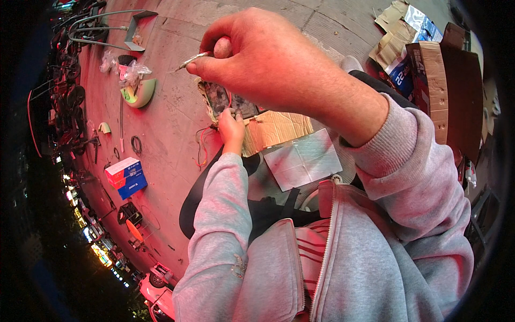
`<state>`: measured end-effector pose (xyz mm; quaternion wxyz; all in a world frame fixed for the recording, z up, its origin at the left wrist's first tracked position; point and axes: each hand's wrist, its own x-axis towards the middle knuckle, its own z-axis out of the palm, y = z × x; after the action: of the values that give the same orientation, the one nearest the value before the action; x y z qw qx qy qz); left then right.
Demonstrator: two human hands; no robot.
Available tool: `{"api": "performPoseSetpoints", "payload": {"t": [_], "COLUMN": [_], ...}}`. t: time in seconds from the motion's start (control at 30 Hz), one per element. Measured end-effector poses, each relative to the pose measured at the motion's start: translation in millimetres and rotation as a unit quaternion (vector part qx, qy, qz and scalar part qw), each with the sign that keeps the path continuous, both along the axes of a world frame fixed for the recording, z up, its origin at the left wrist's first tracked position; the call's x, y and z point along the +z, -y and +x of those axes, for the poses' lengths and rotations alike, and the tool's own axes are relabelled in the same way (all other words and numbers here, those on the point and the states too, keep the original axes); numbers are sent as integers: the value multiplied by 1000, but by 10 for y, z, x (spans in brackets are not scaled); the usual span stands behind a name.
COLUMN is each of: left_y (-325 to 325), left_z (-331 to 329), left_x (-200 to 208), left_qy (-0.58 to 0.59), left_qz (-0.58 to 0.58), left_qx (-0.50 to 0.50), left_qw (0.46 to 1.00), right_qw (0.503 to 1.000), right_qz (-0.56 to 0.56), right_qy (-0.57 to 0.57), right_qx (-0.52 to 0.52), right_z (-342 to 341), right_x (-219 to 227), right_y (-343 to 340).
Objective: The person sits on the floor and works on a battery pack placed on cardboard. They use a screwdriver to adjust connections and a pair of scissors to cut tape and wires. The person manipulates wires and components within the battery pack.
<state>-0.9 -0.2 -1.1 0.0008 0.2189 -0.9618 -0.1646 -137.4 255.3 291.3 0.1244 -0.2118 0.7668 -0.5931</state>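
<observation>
Silvery strip (193, 61) pinched by right hand (255, 56), upper centre; left hand (232, 129), grip unclear, at exposed dark block (218, 97); wiring (201, 144) seemingly unfinished.

Outdoor roadside repair spot by the look of it, night. Red-and-blue box (126, 177) on bare paved ground (171, 134) as landmark. Parked two-wheelers (72, 102) left of box and farther up in view; lit signs (101, 255), pale car (158, 292) below it; dark cable coil (136, 145) just above; cardboard boxes (433, 80) well right.
</observation>
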Motion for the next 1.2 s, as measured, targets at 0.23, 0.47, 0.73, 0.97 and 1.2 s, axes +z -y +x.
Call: {"api": "performPoseSetpoints", "payload": {"t": [0.23, 0.47, 0.73, 0.97, 1.2], "left_y": [-29, -24, -19, -21, -24], "left_z": [-22, -33, 3, -24, -12], "left_x": [63, 65, 53, 26, 34], "left_qy": [18, 26, 3, -3, 15], "left_qz": [-12, 17, -44, -2, -54], "left_qx": [-6, -4, -11, -7, 19], "left_qw": [1000, 1000, 999, 1000, 998], "right_qw": [1000, 1000, 1000, 1000, 1000], "right_qz": [7, 10, 5, 15, 15], "right_qy": [-3, -6, -27, 1, -12], "right_qx": [-1, -2, -2, 3, 4], "right_z": [6, 2, 11, 8, 9], "right_x": [6, 6, -25, -19, -5], "right_y": [-11, -4, 3, 5, 7]}}
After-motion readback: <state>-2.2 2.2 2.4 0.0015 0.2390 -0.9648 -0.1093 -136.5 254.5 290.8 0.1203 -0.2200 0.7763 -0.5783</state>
